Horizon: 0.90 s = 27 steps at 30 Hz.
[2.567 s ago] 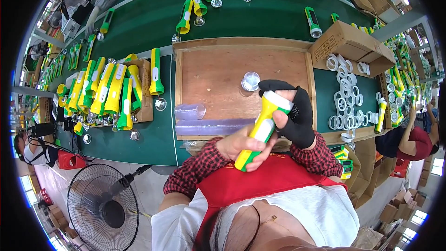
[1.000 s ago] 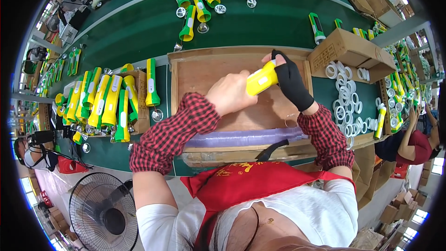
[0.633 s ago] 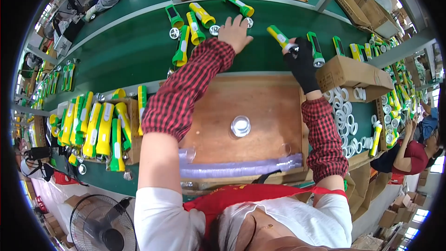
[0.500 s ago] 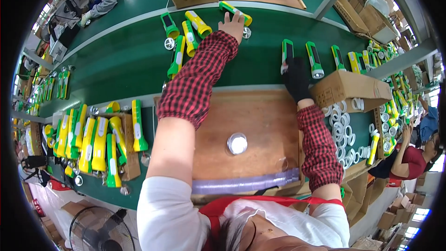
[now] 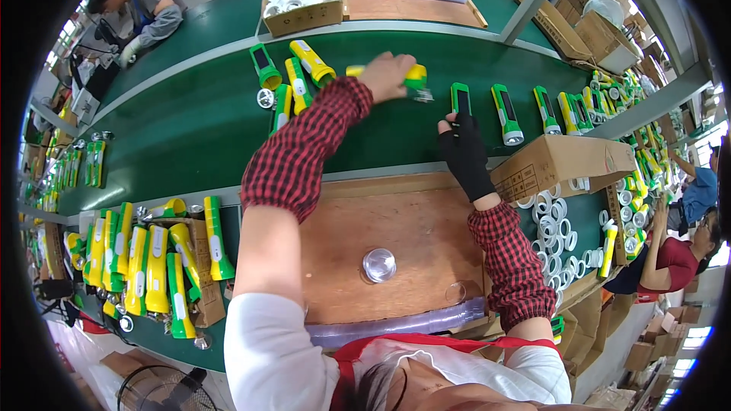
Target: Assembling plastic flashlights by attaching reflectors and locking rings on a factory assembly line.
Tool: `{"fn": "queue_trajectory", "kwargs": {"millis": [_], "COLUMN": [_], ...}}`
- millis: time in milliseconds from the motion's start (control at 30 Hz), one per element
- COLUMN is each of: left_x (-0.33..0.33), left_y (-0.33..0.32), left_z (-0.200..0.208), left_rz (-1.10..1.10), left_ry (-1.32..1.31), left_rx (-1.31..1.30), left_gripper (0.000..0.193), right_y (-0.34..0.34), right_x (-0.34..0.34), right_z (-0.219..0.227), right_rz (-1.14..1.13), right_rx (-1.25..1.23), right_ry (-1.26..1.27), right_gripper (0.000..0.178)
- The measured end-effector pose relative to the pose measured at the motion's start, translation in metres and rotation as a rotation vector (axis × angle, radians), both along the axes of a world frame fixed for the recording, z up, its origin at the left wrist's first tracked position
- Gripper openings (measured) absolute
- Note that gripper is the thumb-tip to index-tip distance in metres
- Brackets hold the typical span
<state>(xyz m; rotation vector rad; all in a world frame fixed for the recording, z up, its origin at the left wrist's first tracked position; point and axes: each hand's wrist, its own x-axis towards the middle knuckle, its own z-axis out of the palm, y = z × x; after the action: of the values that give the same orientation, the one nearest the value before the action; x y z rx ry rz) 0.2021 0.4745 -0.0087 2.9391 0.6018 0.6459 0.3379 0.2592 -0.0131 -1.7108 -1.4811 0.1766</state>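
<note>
At the far middle of the green belt, my left hand (image 5: 390, 78) is closed over a yellow and green flashlight (image 5: 415, 76), which lies crosswise under the palm. A shiny reflector piece (image 5: 423, 95) hangs by its right end. My right hand (image 5: 463, 154), in a black glove with bare fingertips, closes round the lower end of an upright green and white flashlight (image 5: 460, 97) with a dark panel. The glove hides that end. Between my arms, a clear round lens (image 5: 379, 266) lies on the brown wooden board (image 5: 411, 221).
More flashlights (image 5: 312, 61) lie left of my left hand; finished-looking ones (image 5: 506, 114) stand in a row at right. A carton (image 5: 563, 164) and white rings (image 5: 552, 228) flank my right forearm. Flashlights (image 5: 156, 270) heap at near left. A co-worker (image 5: 145, 7) sits at far left.
My left hand has come down onto the flashlight and closed on it, after reaching with spread fingers. My right hand has shifted slightly left at its flashlight. The whole view has tilted a little.
</note>
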Motion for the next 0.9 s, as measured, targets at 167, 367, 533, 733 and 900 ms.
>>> {"fn": "queue_trajectory", "kwargs": {"millis": [167,367,533,733,900], "left_x": [-0.037,-0.1,-0.153,-0.179,-0.189], "left_y": [-0.133,-0.252,-0.338,-0.419,-0.454], "left_z": [0.05,0.098,0.087,0.057,0.025], "left_rz": [-0.011,0.017,0.083,0.088,0.242], "left_ry": [-0.215,-0.305,-0.624,-0.937,-1.013], "left_rx": [-0.289,-0.9,-1.642,-1.937,-1.979], "left_gripper": [0.062,0.068,0.052,0.048,0.034], "right_y": [-0.015,-0.081,-0.149,-0.216,-0.208], "right_x": [-0.011,-0.051,-0.102,-0.124,-0.125], "right_z": [0.016,0.069,0.094,0.084,0.054], "right_rz": [0.019,0.323,0.509,0.913,0.527], "right_rx": [0.107,-0.076,-0.037,-0.043,-0.326], "right_ry": [0.896,0.693,0.511,0.112,0.283], "right_gripper": [0.027,0.028,0.025,0.025,0.025]}}
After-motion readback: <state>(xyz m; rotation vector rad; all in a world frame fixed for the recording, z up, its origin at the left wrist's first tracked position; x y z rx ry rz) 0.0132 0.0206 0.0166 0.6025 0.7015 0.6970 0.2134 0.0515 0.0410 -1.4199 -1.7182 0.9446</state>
